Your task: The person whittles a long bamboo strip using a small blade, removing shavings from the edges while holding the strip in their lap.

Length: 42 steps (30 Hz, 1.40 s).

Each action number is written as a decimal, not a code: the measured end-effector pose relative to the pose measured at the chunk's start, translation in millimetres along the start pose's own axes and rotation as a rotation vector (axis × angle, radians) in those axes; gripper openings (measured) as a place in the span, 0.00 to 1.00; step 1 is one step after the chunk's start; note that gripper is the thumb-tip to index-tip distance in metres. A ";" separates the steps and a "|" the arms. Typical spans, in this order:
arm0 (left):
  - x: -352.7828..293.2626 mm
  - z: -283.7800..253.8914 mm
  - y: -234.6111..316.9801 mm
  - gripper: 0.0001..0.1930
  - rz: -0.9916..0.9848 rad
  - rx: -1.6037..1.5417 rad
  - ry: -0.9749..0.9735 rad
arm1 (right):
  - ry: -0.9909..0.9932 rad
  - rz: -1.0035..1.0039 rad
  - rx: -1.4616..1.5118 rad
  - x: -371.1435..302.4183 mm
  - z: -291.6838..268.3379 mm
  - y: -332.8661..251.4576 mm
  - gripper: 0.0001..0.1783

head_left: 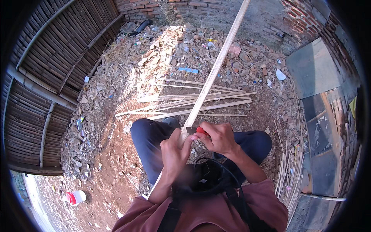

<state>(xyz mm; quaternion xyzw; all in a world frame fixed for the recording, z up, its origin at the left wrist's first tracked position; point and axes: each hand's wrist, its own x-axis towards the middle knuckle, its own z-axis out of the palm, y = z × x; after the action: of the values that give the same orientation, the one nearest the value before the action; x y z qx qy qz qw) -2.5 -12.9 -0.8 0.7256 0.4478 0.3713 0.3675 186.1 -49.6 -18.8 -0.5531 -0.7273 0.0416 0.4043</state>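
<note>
A long pale strip of split bamboo (215, 71) slants from the top of the view down between my knees and past my left forearm. My left hand (173, 151) is closed around it near its lower part. In my right hand (221, 138) is a knife (202, 131) with a red handle and a short, wide dark blade. That blade lies against the strip just above my left fingers, and my two hands nearly touch. Much of the knife's handle is hidden by my right fingers.
Several cut bamboo strips (232, 103) lie loosely on the ground beyond my knees. Thin strips (285, 170) run along my right side. A white container with a red band (77, 197) lies at the lower left. Rubble (116, 69) reaches the bamboo wall (50, 46) and brick wall (212, 13).
</note>
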 end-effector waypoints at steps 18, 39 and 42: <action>3.7 0.1 0.3 0.21 -0.064 -0.005 0.018 | 0.123 0.035 -0.078 5.5 2.2 -5.2 0.17; -9.6 -6.0 -9.1 0.24 -0.005 0.079 -0.064 | 0.192 0.163 -0.129 36.7 -18.6 25.7 0.15; -20.7 -8.9 -24.0 0.22 -0.038 0.119 -0.095 | 0.269 0.296 -0.126 47.3 -30.3 46.3 0.17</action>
<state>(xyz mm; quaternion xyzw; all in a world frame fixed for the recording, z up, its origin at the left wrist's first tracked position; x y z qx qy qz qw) -26.0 -22.3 -21.9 0.7544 0.4646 0.3024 0.3515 238.2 -3.9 3.6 -0.6787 -0.5787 -0.0191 0.4518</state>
